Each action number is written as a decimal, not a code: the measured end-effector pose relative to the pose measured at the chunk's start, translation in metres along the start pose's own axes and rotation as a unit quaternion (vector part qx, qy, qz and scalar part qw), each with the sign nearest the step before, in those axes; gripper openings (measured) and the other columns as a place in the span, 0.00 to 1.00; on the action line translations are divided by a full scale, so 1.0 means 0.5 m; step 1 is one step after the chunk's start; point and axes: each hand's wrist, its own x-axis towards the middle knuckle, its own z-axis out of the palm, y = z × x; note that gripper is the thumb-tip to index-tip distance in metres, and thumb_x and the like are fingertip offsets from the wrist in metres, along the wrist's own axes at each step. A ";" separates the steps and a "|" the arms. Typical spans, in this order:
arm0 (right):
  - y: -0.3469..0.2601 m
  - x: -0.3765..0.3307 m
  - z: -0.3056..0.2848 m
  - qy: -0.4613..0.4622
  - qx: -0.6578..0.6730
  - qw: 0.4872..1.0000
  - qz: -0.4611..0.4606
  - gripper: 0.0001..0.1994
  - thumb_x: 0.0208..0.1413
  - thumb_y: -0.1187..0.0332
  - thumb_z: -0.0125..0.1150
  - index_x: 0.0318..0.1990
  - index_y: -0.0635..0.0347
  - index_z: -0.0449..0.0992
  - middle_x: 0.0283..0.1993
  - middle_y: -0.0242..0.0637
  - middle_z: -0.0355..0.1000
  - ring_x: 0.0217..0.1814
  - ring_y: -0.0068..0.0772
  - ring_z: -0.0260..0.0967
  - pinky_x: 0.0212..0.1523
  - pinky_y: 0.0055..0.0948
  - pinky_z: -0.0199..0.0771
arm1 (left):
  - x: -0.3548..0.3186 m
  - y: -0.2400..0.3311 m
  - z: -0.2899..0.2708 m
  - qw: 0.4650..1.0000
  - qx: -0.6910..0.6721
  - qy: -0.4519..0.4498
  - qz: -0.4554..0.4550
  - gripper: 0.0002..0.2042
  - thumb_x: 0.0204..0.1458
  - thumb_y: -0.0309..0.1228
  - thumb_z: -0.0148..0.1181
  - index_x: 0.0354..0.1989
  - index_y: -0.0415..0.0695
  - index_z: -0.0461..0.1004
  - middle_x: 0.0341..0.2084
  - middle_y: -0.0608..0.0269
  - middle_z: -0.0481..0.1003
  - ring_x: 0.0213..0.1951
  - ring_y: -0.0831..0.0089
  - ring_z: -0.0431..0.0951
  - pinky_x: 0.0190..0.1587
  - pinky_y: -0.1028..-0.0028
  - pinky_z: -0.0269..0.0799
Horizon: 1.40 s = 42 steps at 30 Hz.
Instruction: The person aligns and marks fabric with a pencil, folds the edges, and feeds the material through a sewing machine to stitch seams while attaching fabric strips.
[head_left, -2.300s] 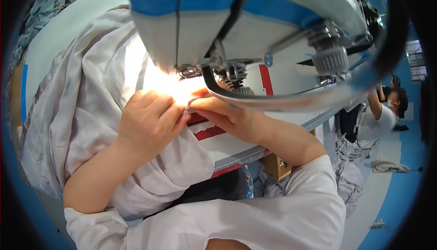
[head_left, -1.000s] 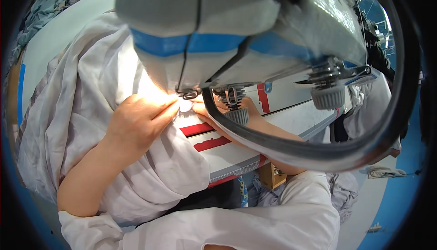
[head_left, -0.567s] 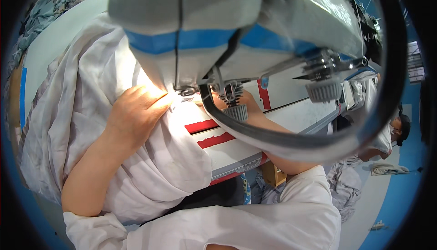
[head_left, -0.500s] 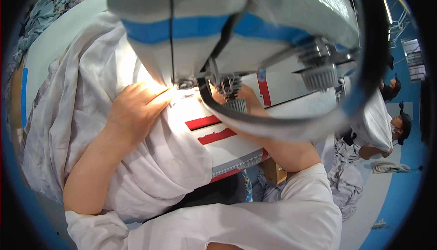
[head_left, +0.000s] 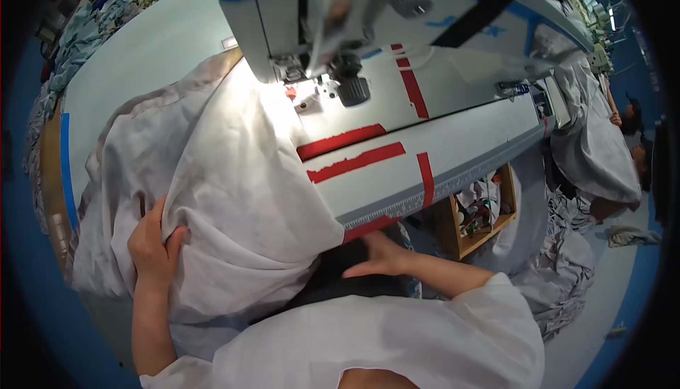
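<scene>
A large pale grey-white cloth (head_left: 241, 198) drapes over the left of the sewing table (head_left: 460, 130) and hangs off its front edge. My left hand (head_left: 152, 244) grips a fold of it, with the thumb on one side and the fingers partly tucked behind the fold. At the front edge, near the cloth's right corner, my right hand (head_left: 382, 256) holds nothing visible. Its thumb stretches out apart from the fingers, whose tips are hidden by the edge. The sewing machine head (head_left: 283, 67) stands over the cloth's far edge, its lamp lighting that spot.
Red tape strips (head_left: 365, 162) and a ruler strip mark the table. Below its front edge sits a wooden drawer (head_left: 457, 230) of small items. Heaped cloth (head_left: 559, 261) lies at right, near other people. Scraps (head_left: 88, 42) pile at the far left.
Both hands have left the needle area and come back toward me: the left onto a nearer cloth fold, the right down to the table's front edge. The view has shifted, showing more table.
</scene>
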 end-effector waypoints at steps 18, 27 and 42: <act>-0.003 -0.051 0.131 -0.205 -0.018 0.965 -0.165 0.22 0.61 0.54 0.54 0.26 0.68 0.75 0.23 0.50 0.72 0.27 0.52 0.71 0.33 0.41 0.72 | 0.108 -0.002 -0.051 0.980 0.051 0.052 -0.187 0.27 0.54 0.29 0.60 0.64 0.44 0.62 0.59 0.50 0.66 0.60 0.54 0.67 0.60 0.64 0.63; -0.111 0.091 -0.364 0.505 -0.207 0.797 -0.258 0.09 0.51 0.72 0.64 0.39 0.61 0.74 0.39 0.39 0.72 0.34 0.36 0.74 0.35 0.32 0.74 | 0.161 0.247 0.050 0.967 -0.072 -0.124 0.208 0.34 0.48 0.47 0.61 0.64 0.47 0.63 0.67 0.56 0.57 0.70 0.57 0.51 0.70 0.54 0.42; -0.147 0.034 -0.274 0.452 -0.250 0.711 -0.477 0.08 0.41 0.79 0.67 0.32 0.58 0.80 0.32 0.36 0.69 0.28 0.31 0.70 0.23 0.24 0.69 | 0.255 0.425 0.049 0.899 -0.418 0.006 0.133 0.26 0.47 0.19 0.60 0.59 0.41 0.67 0.54 0.53 0.71 0.58 0.55 0.70 0.62 0.55 0.61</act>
